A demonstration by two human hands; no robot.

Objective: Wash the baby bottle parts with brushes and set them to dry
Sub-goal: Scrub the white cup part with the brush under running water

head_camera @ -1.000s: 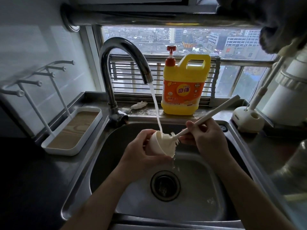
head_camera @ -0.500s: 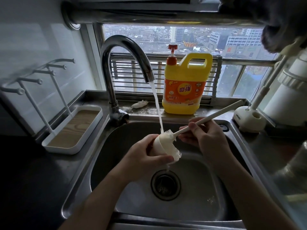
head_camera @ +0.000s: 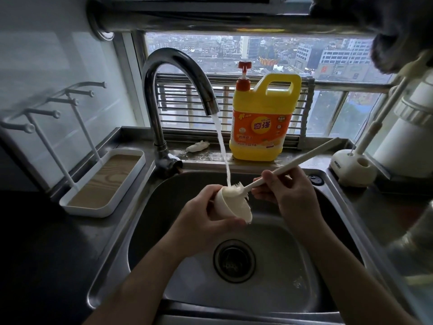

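Observation:
Over the steel sink (head_camera: pixel 145 226) my left hand (head_camera: pixel 203 219) grips a cream bottle cap (head_camera: pixel 234 204), tilted with its wide rim toward the lower right. My right hand (head_camera: pixel 288 193) holds a long cream brush (head_camera: pixel 293 160) by its handle. The bristle head rests on the cap's outer top. Water runs from the curved tap (head_camera: pixel 173 90) onto the cap and bristles. A white drying rack (head_camera: pixel 103 184) with upright pegs stands on the counter at left.
A yellow detergent jug (head_camera: pixel 264 118) with a red pump stands on the ledge behind the sink. A white brush stand (head_camera: pixel 351 167) holding another brush sits at right, next to a white cylinder. The drain (head_camera: pixel 234 260) lies below my hands.
The brush head has come out from the cap's side and shifted up onto its top. My left hand turned the cap slightly, and both hands stay under the running water.

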